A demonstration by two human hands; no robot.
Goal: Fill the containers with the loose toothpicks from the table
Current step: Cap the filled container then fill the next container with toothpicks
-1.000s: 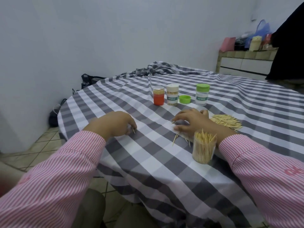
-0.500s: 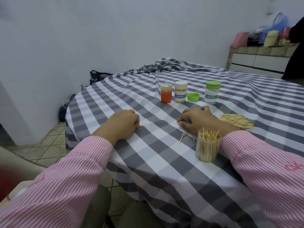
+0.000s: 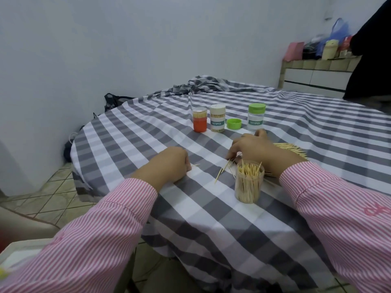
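An open clear container (image 3: pixel 249 182), packed with upright toothpicks, stands near the table's front. Just behind it my right hand (image 3: pixel 251 148) rests fingers-down on a few loose toothpicks (image 3: pixel 222 171); a bigger pile of toothpicks (image 3: pixel 291 149) lies to its right. My left hand (image 3: pixel 171 163) is curled on the cloth with one toothpick (image 3: pixel 195 165) poking out from the fingertips. Further back stand an orange container (image 3: pixel 199 120), a white-lidded container (image 3: pixel 217 118), a loose green lid (image 3: pixel 234 123) and a green-lidded container (image 3: pixel 256 117).
A grey-and-white checked cloth (image 3: pixel 211 218) covers the table and bunches up at the far edge. A dark-clothed person (image 3: pixel 372 49) stands at the far right beside a tiled counter (image 3: pixel 317 66) with bags. A black bag (image 3: pixel 114 101) lies on the floor by the wall.
The view has shifted slightly. My right hand's fingers have drawn in over the loose toothpicks. My left hand stays curled in place with a toothpick at its fingertips.
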